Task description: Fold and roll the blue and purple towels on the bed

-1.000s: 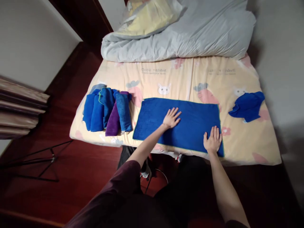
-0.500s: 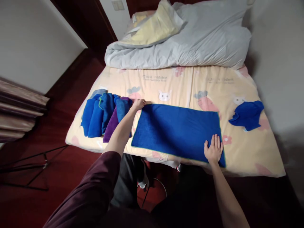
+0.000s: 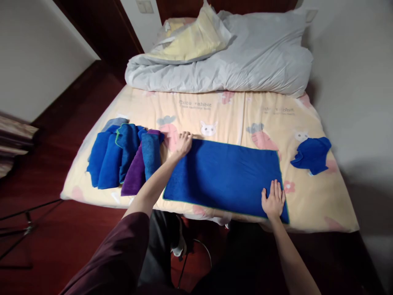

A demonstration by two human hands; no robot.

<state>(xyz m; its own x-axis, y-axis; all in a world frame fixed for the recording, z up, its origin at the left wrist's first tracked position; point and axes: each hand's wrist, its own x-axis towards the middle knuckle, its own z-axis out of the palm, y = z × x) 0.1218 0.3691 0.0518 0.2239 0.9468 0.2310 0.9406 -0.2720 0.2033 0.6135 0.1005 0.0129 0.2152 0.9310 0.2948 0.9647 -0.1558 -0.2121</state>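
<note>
A blue towel (image 3: 230, 176) with a thin green edge lies spread flat on the bed. My left hand (image 3: 184, 143) rests at its far left corner, fingers apart and slightly bent, holding nothing that I can see. Flat on the near right part of the towel is my right hand (image 3: 274, 201), open with fingers stretched out. To the left, several folded blue towels (image 3: 107, 159) lie side by side with a purple towel (image 3: 134, 178). A crumpled blue cloth (image 3: 313, 155) lies on the right of the bed.
The bed (image 3: 215, 112) has a peach cover with rabbit and carrot prints. A grey quilt (image 3: 254, 53) is bunched at the head end, with a pale yellow cloth (image 3: 196, 41) on top. Thin black stand legs (image 3: 27, 221) are on the floor at left.
My left hand has shifted from just beyond the towel's far left corner onto that corner. My right hand stays flat on the towel. The view has shifted slightly.
</note>
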